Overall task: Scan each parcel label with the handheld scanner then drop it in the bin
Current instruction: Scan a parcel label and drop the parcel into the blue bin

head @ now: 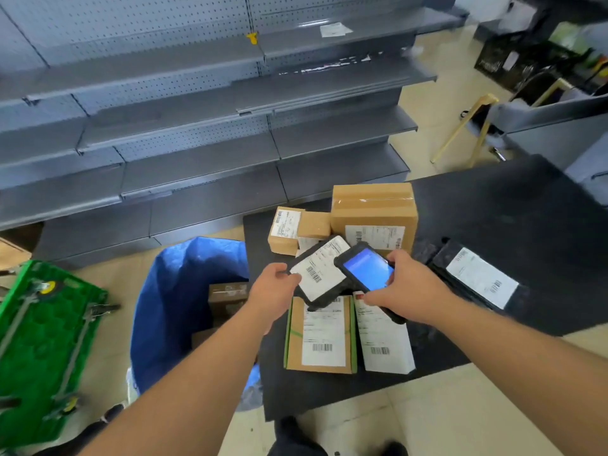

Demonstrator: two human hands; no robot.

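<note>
My left hand (274,289) pinches the black parcel (320,273) by its left edge, label up, long axis angled away. My right hand (406,286) grips the scanner (367,268), overlapping its right end. The blue bin (171,304) lies left of the parcel, nearer my left hand.

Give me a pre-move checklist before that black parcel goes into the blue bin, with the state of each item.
1. Left hand grips the black parcel: ok.
2. Right hand holds the scanner, screen lit: ok.
3. Label barcode faces up, uncovered: ok.
4. Scan registered: cannot tell, screen text unreadable.
5. Blue bin is open beside the table, with room left: ok.
6. Remaining parcels lie away from the table edge: ok.
</note>
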